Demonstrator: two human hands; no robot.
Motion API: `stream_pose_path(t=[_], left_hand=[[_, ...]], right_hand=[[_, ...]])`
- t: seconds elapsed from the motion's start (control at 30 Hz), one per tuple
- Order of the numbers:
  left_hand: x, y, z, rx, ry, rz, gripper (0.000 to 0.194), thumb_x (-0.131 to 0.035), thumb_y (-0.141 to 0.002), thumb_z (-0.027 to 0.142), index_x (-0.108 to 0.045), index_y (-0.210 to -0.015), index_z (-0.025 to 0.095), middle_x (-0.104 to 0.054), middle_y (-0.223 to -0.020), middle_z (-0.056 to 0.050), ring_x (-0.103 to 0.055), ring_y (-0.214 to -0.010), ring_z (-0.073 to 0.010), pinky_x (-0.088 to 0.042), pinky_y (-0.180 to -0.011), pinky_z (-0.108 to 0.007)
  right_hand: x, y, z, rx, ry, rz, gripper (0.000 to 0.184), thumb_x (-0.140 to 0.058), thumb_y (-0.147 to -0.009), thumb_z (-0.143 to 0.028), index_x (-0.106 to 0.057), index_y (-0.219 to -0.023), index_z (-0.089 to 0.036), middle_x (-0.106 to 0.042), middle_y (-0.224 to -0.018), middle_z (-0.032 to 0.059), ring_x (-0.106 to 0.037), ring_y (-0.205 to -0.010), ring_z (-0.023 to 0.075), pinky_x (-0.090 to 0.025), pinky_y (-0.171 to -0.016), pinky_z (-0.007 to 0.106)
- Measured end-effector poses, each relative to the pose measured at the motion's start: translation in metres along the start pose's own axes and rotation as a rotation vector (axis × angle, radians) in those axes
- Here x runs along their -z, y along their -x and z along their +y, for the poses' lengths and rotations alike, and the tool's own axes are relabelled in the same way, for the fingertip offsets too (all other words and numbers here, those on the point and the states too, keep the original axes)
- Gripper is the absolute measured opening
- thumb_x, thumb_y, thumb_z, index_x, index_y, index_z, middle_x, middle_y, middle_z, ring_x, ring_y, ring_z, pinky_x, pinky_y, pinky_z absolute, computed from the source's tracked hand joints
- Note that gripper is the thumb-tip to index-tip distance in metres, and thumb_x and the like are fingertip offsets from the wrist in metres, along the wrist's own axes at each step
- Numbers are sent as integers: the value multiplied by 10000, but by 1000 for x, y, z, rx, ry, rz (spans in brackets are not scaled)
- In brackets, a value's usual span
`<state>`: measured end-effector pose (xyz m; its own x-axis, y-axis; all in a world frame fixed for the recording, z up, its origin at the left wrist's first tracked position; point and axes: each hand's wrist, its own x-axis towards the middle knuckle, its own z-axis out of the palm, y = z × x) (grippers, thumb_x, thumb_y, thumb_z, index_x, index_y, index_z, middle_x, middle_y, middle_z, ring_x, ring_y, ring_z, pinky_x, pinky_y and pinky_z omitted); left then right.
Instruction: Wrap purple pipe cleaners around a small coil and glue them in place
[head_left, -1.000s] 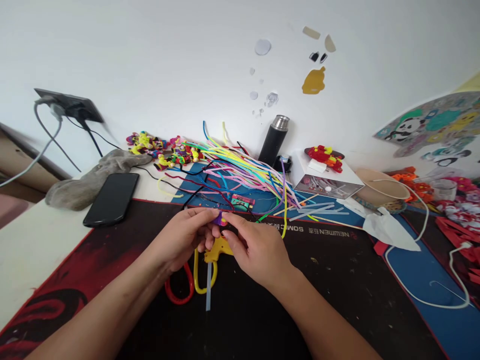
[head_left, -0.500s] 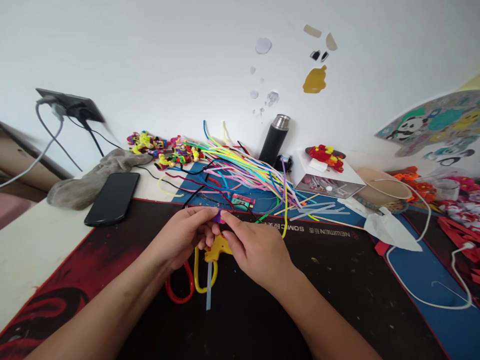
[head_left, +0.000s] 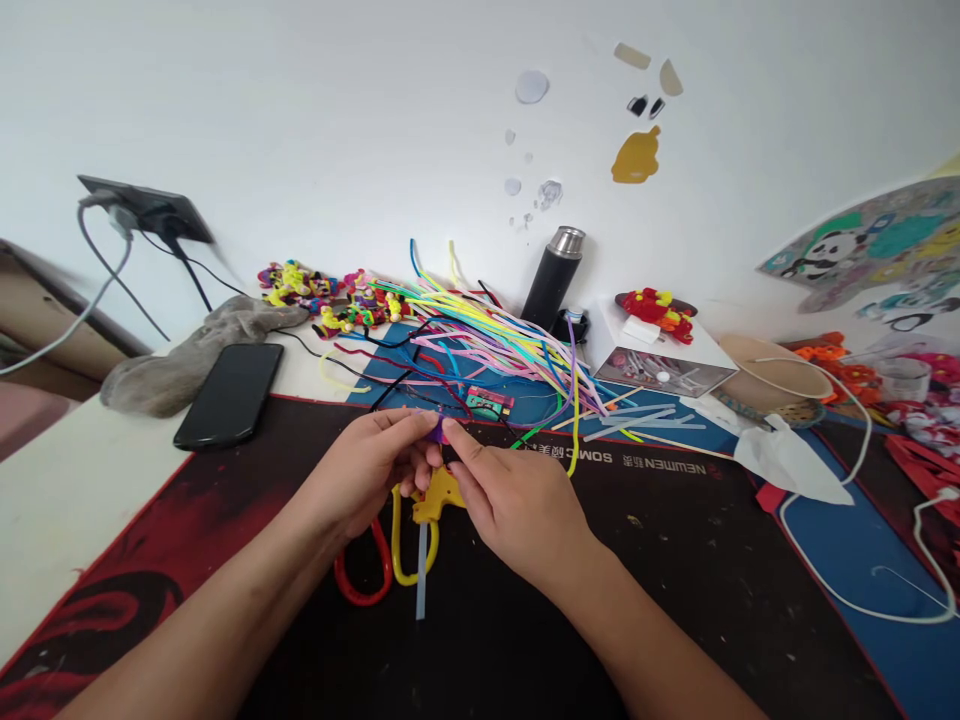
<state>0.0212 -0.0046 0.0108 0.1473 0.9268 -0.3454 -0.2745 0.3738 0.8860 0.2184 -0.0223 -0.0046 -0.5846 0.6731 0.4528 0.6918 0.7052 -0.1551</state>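
Note:
Between my two hands, over the middle of the dark mat, is a small purple piece, mostly covered by fingers, so its kind is hidden. My left hand pinches it from the left, with the other fingers curled below. From the right, my right hand grips its edge between thumb and forefinger. Just under the hands lies a yellow glue gun, partly hidden, with a translucent glue stick poking out toward me. Beside it rest a red loop handle and a yellow loop handle.
A pile of colourful pipe cleaners spreads behind the hands. Around it are a black thermos, a small white drawer box and loose glue sticks. A phone lies at left; a white cable loops at right.
The whole view has shifted slightly to the right. Both hands keep nearly the same hold on the purple piece.

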Motion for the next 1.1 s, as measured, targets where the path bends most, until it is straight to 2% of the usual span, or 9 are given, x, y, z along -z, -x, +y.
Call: stream_pose_path(t=[0.37,0.73,1.1], left_hand=[[-2,2,1,-31,-30,-4,371,-866,-776,462,-698,-664,151,-689,-622,-33,-557,-459,-99,-396,-413,-200],[-3,4,1,-56,-49,-1,369,-870,-769,472,-711,-673,155,-690,-616,-33,-561,-458,-106,-389,-408,-203],[-1,3,-1,-60,-18,-16,372,-931,-725,456,-726,-670,150,-697,-618,-30,-572,-458,-99,-398,-402,-186]], right_hand=[[-2,1,-2,-24,-28,7,458,-450,-1165,-270,-578,-1584,-140,-846,-905,62,-759,-720,188,-488,-631,303],[-1,2,-3,-12,-39,-2,489,-461,-1146,-232,-544,-1616,-131,-844,-915,74,-767,-735,196,-505,-639,303],[-1,1,-4,18,-35,45,459,-465,-1132,-194,-580,-1557,-65,-833,-879,53,-758,-689,207,-461,-603,341]])
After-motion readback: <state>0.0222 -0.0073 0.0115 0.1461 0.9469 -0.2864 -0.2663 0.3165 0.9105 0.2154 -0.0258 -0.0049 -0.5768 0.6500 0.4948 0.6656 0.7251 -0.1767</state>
